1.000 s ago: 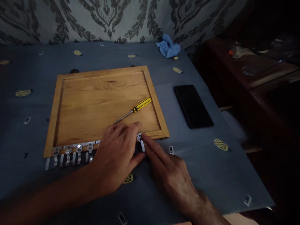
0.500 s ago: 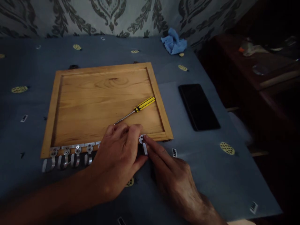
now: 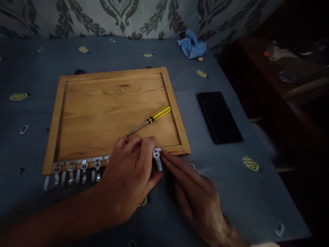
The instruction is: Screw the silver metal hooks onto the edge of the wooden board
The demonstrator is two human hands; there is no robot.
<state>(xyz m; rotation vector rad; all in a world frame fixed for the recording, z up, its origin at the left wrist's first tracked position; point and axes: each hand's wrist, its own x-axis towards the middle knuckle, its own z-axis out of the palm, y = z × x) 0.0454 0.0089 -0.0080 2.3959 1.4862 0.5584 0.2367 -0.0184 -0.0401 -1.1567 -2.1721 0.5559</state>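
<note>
A framed wooden board [image 3: 113, 113] lies on the table, and a metal hook rail [image 3: 84, 163] with several silver hooks runs along its near edge. My left hand [image 3: 130, 176] is closed over the rail towards its right part and covers the middle hooks; its thumb is by the end hook [image 3: 157, 158]. My right hand [image 3: 196, 195] has its fingers stretched out, with the fingertips just right of that end hook by the frame's near edge; whether they touch the rail I cannot tell. A yellow-handled screwdriver [image 3: 159, 114] rests on the board, its tip near my left knuckles.
Right of the board lies a black phone [image 3: 219, 117]. A crumpled blue cloth [image 3: 192, 46] is at the back by the patterned wall. The blue table cover [image 3: 272, 206] ends at the right, beside dark wooden furniture [image 3: 305, 89] with items on it.
My right hand has drawn slightly right and away from the end hook, its fingers straighter, so more of the rail's end shows. My left hand stays on the rail.
</note>
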